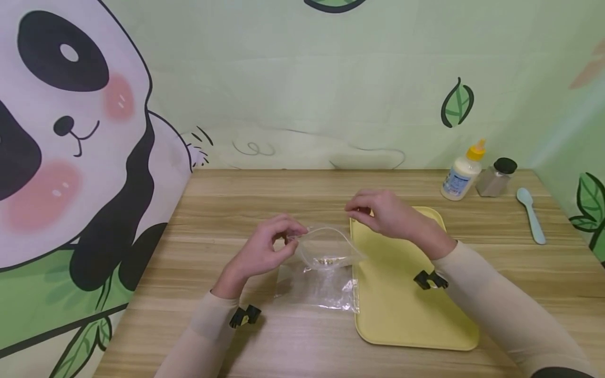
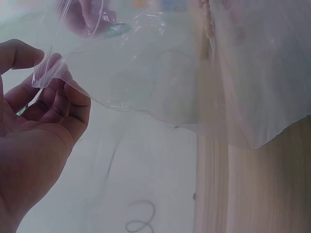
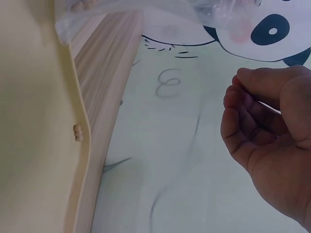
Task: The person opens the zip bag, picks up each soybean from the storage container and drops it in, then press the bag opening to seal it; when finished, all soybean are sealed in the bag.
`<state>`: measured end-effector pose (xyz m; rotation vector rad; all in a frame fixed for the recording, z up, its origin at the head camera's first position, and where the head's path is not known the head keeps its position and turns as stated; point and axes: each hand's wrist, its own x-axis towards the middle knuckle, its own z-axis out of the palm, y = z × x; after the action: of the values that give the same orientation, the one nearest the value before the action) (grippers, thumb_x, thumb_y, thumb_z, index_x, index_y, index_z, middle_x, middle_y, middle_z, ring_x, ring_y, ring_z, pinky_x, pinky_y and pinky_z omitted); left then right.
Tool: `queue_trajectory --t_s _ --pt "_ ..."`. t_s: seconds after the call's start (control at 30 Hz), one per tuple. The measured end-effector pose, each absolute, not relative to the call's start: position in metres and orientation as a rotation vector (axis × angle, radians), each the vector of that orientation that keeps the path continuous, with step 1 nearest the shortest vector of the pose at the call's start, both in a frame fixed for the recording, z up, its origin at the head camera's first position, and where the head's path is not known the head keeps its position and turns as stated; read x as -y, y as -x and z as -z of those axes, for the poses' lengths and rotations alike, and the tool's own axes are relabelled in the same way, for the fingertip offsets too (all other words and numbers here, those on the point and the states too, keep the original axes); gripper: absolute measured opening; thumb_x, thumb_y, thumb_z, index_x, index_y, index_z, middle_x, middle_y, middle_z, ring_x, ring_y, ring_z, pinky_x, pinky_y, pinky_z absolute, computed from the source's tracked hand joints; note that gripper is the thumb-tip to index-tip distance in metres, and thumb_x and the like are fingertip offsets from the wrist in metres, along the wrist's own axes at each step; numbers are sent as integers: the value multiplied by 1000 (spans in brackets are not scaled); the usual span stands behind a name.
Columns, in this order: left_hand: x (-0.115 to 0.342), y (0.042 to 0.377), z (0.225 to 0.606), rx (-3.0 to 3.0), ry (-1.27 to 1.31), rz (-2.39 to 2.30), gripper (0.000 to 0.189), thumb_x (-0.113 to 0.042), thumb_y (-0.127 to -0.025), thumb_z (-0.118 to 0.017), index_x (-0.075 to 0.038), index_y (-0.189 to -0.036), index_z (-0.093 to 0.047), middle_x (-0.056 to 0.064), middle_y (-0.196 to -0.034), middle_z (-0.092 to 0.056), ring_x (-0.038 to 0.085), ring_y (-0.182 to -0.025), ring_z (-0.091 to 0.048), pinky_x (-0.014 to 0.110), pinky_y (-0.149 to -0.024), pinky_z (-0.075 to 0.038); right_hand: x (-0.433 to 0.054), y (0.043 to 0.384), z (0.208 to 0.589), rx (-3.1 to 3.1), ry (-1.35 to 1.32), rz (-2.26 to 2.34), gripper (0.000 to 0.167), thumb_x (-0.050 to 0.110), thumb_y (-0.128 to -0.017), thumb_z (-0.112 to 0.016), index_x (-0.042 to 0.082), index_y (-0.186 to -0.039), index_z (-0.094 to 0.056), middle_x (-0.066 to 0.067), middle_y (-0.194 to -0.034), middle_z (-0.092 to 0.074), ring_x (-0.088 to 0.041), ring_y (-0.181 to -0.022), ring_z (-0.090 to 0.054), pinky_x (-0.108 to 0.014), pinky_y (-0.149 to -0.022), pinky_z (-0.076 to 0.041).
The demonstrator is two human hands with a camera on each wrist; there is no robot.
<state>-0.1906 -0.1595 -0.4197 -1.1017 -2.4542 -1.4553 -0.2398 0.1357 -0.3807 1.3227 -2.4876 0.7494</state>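
Note:
A clear zip bag (image 1: 316,286) stands with its mouth spread apart, its lower part over the wooden table. Small gold-toned beads (image 1: 328,261) lie inside it. At the bag's left upper corner, the left hand (image 1: 267,244) pinches the zip edge between thumb and fingers. The right hand (image 1: 385,212) hovers over the upper left of a yellow tray (image 1: 411,294), to the right of the bag. Its fingers are curled with the thumb against the fingertips, and nothing shows between them in the right wrist view. A few tiny beads (image 3: 77,132) sit at the tray's edge.
At the back right stand a white glue bottle (image 1: 458,178) with a yellow cap and a clear jar (image 1: 493,181) with a black lid. A light blue spoon (image 1: 531,215) lies to their right. Behind the wooden table (image 1: 246,194) hangs a panda-print backdrop (image 1: 283,105).

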Motion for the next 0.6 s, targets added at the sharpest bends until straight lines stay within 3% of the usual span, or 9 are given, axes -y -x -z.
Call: queue_trajectory --t_s 0.6 --pt "161 190 418 2453 1105 1440 25 3 -82 -60 0 -106 -67 12 -98 -66 13 -82 -57 23 -68 -53 -147 271 410 2634 -1161 -743 12 11 -89 -69 3 -96 -74 -7 -92 -73 -19 -82 -67 -37 -72 -56"
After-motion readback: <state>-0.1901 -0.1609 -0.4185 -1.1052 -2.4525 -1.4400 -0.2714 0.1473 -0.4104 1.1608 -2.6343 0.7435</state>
